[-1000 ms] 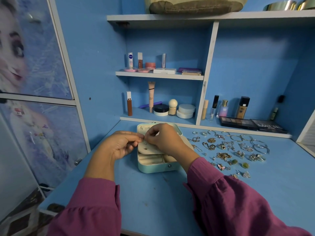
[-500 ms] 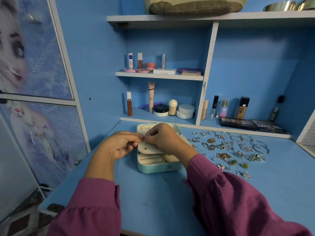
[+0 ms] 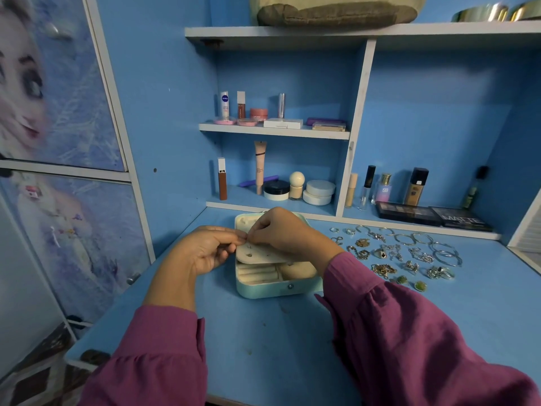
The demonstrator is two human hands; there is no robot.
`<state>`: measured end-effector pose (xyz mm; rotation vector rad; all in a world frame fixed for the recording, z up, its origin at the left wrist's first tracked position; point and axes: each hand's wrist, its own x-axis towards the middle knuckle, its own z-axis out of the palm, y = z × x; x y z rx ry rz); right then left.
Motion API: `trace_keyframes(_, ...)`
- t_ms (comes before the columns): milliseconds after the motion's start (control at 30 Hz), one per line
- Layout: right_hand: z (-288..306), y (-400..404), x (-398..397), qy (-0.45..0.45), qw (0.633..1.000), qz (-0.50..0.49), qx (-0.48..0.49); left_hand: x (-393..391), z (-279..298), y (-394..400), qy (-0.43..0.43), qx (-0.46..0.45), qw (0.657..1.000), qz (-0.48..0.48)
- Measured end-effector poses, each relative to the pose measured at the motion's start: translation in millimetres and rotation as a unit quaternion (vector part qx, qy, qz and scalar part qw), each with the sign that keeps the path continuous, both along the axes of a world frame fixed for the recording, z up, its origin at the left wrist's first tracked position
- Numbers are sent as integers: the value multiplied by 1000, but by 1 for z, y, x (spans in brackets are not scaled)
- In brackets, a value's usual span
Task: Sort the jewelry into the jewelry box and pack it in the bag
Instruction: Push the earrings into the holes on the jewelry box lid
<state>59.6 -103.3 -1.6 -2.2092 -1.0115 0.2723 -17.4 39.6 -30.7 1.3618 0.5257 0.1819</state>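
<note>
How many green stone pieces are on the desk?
2. One green stone piece lies on the desk right of the jewelry box, beside the right sleeve; the second is just right of it. The sleeve may hide others.

The near half of the bench (image 3: 263, 341) lies open between the two sleeves, as does its left edge beside the jewelry box (image 3: 272, 285). Toward the right edge the scattered jewelry (image 3: 401, 253) crowds the surface, with bare bench nearer than it. Along the far edge, eyeshadow palettes (image 3: 433, 218) and upright bottles (image 3: 415, 186) block the way, and low shelves (image 3: 275, 130) close the far left corner
</note>
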Motion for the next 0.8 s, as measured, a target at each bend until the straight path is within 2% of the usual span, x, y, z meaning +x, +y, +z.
trace_keyframes(300,1,8,5,-73,995,27,-56,0,-2,1,3,1,1000,-3)
trace_keyframes(467,11,12,5,-179,975,59,-115,0,0,0,5,13,1000,0)
trace_keyframes(600,20,12,4,-206,965,89,-139,0,0,0,9,16,1000,0)
trace_keyframes(800,17,18,2,-230,956,83,-162,0,-2,1,12,20,1000,-3)
